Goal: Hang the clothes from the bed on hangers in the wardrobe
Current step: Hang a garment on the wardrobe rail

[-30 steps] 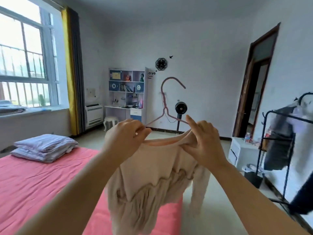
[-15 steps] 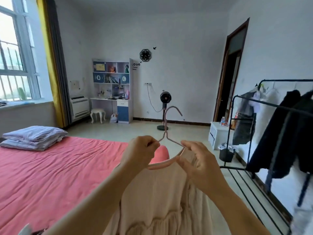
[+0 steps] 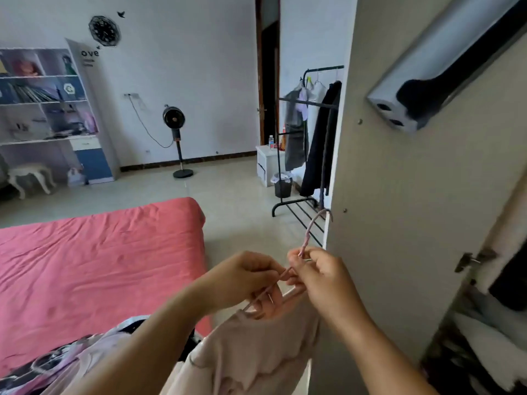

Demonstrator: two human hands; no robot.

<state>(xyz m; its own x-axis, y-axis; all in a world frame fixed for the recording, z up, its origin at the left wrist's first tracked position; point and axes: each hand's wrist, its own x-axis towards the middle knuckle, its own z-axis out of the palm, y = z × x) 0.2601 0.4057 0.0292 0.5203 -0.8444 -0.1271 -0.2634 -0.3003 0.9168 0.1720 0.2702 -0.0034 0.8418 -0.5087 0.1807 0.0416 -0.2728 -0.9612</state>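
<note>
1. The right hand (image 3: 322, 277) pinches the neck of a pink hanger (image 3: 306, 243); the left hand (image 3: 242, 280) grips its sloping arm
2. A pale pink top (image 3: 251, 357) hangs from the hanger, below both hands
3. The hanger's hook sits just beside the edge of the open wardrobe door (image 3: 413, 209)
4. More clothes (image 3: 57, 363) lie on the bed (image 3: 99, 252) with its pink sheet
5. Beyond, on the tiled floor (image 3: 228, 195), stand a fan (image 3: 174, 121), a shelf unit (image 3: 57, 109) and a black clothes rack (image 3: 308, 104)
</note>
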